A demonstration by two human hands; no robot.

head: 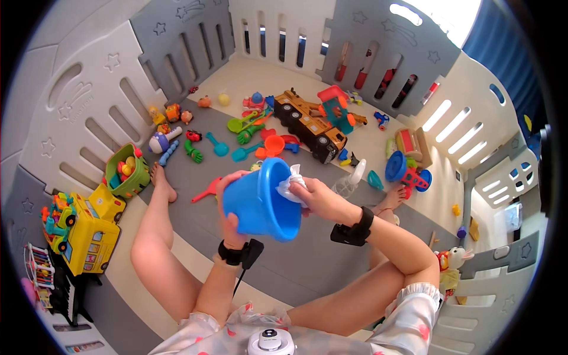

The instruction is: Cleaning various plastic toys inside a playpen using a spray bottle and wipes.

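Note:
A blue plastic toy bucket [248, 202] is tipped on its side in front of me, its mouth facing right. My left hand [233, 222] grips it around the base and outer wall. Between the fingers of my right hand [313, 195] is a crumpled white tissue or wipe [292, 184], held at the bucket's rim and partly inside its mouth. The bucket hides part of the left fingers. Just beyond the right hand lies a clear bottle with a white top [353, 179]. A red toy shovel [206, 191] rests on the mat left of the bucket.
A large yellow toy crane truck [306, 122] lies among sand toys. At left stand a green toy basket [128, 171], a yellow toy bus [91, 235] and a small black toy piano [66, 284]. A grey and white playpen fence [191, 49] surrounds the mat [284, 270].

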